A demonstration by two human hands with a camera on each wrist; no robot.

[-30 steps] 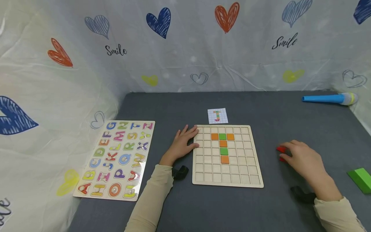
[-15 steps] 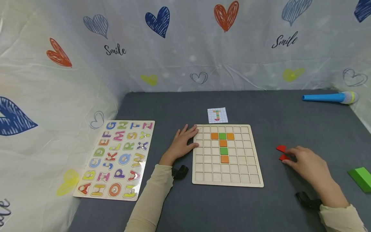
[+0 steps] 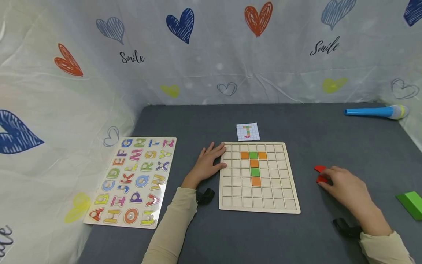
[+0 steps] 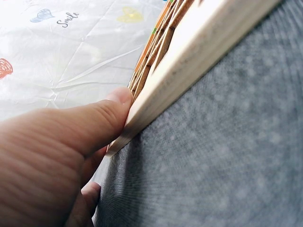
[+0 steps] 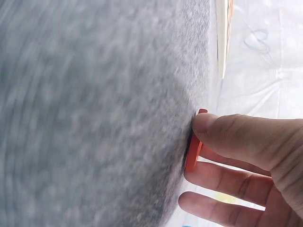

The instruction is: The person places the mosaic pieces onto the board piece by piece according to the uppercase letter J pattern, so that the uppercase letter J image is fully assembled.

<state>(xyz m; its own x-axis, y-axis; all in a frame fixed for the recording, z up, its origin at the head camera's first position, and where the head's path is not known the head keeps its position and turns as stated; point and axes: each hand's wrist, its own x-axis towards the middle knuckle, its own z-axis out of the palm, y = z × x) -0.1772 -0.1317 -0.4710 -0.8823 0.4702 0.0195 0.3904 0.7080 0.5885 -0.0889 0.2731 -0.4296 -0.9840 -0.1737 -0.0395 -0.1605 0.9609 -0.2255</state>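
Note:
A wooden grid board (image 3: pixel 270 211) lies mid-table, with several orange tiles (image 3: pixel 256 181) and green tiles (image 3: pixel 255 172) set in its squares in a T shape. My left hand (image 3: pixel 205 167) rests along the board's left edge, fingers extended, its thumb touching the side rim (image 4: pixel 165 90). Right of the board are two small flat red tiles. My right hand (image 3: pixel 346 185) pinches the nearer red tile (image 5: pixel 194 153) between thumb and fingers, low at the table surface. The farther red tile (image 3: pixel 319 168) lies just beyond the fingertips, partly covered by them.
Behind the board lies a small gridded card (image 3: pixel 248 132) printed with a coloured J. An alphabet board (image 3: pixel 130 183) with colourful letters is at the left. Green blocks (image 3: pixel 410 204) sit at the right edge, and a blue toy microphone (image 3: pixel 369 112) is at the back right.
My right hand drew back a little from the red tiles, then came forward again round the nearer one. The left hand and the board have stayed put.

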